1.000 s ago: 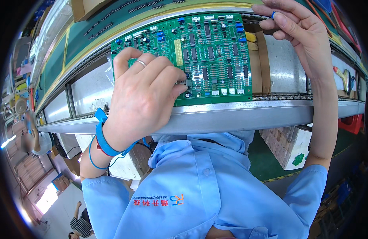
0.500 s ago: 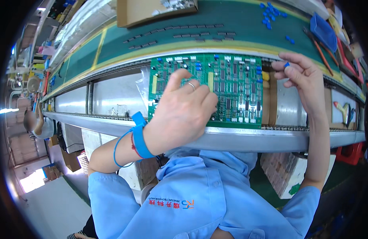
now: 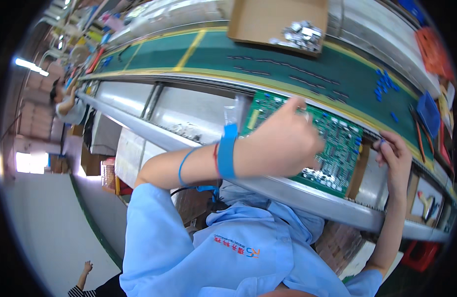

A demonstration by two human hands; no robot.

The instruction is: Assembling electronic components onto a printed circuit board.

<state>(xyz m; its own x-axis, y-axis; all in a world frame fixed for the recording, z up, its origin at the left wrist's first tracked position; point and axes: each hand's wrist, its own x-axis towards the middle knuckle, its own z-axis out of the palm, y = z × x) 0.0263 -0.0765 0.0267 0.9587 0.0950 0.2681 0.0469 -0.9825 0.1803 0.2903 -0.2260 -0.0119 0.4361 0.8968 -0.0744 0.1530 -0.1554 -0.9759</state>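
A green circuit board [image 3: 341,143] lies across the rails of the line in front of me, filled with small chips and white connectors. My left hand [image 3: 283,141] hovers over its middle, knuckles up and blurred by motion. Its fingertips are hidden, so I cannot tell whether they hold anything. A blue wrist strap [image 3: 228,153] circles that wrist. Just past the board's right edge, my right hand [image 3: 395,157] pinches a small blue electronic component [image 3: 382,142] between thumb and fingers.
Beyond the rail, a green work surface [image 3: 213,52] carries rows of dark chips [image 3: 283,65] and scattered blue components [image 3: 384,84]. A cardboard box [image 3: 260,22] there holds metal parts. A blue tray [image 3: 428,113] and orange-handled pliers [image 3: 420,133] sit at right. Another person [image 3: 70,106] works far left.
My view has turned, so the line now slopes down to the right. My left hand has shifted right over the board. My right hand still pinches the blue component beside the board's right edge.
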